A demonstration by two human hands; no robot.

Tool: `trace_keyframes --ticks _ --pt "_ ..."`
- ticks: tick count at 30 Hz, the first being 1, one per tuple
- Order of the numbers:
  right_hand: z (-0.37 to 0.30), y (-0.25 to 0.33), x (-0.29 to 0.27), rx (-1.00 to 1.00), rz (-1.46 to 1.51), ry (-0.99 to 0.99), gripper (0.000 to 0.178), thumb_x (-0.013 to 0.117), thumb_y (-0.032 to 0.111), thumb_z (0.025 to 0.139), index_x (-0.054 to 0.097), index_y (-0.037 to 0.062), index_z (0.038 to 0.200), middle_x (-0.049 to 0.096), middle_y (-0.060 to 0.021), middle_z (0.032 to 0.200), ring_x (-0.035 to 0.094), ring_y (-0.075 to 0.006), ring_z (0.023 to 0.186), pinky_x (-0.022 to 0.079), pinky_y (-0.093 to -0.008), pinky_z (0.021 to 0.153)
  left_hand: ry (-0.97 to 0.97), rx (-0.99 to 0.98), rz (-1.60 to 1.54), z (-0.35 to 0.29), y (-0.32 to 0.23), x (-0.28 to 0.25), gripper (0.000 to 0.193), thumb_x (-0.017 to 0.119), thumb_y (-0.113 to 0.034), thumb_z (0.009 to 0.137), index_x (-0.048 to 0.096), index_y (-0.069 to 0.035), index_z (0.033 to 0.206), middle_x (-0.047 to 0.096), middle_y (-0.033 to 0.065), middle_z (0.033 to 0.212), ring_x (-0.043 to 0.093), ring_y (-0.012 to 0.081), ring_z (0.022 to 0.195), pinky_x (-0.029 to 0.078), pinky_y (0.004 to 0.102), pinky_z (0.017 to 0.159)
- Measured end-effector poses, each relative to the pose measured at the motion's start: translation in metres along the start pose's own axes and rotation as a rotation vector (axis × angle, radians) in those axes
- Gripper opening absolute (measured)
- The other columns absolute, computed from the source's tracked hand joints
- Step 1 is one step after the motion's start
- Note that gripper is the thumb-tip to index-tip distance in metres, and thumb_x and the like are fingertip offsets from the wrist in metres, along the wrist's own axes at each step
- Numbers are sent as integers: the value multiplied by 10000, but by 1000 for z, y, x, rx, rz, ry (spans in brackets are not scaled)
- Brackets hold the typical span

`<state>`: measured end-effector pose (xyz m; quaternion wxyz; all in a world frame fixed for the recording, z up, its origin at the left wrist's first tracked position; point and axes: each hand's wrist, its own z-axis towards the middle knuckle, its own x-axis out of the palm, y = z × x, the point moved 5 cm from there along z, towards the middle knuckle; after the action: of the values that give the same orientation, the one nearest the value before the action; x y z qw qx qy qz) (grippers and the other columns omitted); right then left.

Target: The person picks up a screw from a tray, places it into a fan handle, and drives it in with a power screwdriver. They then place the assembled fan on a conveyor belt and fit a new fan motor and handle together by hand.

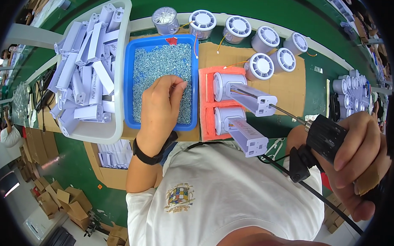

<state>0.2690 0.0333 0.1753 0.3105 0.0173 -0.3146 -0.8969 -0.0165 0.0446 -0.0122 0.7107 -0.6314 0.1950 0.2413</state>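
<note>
White fans: two lie in red foam, between my two hands, with their long ends pointing toward the right hand.
Right hand: wraps its fingers around a black screwdriver; the thin metal rod runs left from it to the end of the upper fan.
Left hand: is over the screws, thumb and fingertip close together; the tips are too small to see well, so I cannot tell if they pinch one.
Blue tray: under the left hand, full of little silver screws.
White bin: left of the left hand, heaped with long white parts.
Round drums: beyond the left hand, running off to its right.
</note>
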Motion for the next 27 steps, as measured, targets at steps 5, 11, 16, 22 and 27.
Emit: trace_keyframes --ticks 5,11,16,22,27 --pt "-1 1 -2 0 4 -21 333 814 328 777 588 129 634 663 19 704 670 -112 567 584 -224 560 38 -75 -92 -1 3 3 96 737 -27 880 691 15 952 712 142 828 702 237 686 548 341 612" --pt "0 1 -2 10 26 -38 338 801 305 804 569 143 620 650 32 685 671 -96 581 589 -211 573 5 283 -219 -1 -46 10 147 795 -10 820 714 -10 944 733 114 840 716 187 697 552 287 605" --pt "-2 1 -6 13 32 -63 348 791 287 827 553 155 609 640 42 669 672 -83 593 593 -201 584 93 381 -287 1 -52 19 198 795 77 791 715 23 964 755 103 913 743 149 794 593 256 704" --pt "-8 1 -12 94 81 -83 356 782 262 846 546 166 598 634 53 649 666 -72 585 592 -188 589 39 325 -438 1 -47 20 217 798 101 772 706 35 958 756 110 932 742 160 806 597 269 729" --pt "-2 -10 -8 -57 203 7 511 631 349 969 320 70 1262 557 -42 860 617 -180 720 583 -346 611 35 322 -482 3 -46 20 223 794 111 771 703 43 962 756 114 930 747 171 812 604 279 743"
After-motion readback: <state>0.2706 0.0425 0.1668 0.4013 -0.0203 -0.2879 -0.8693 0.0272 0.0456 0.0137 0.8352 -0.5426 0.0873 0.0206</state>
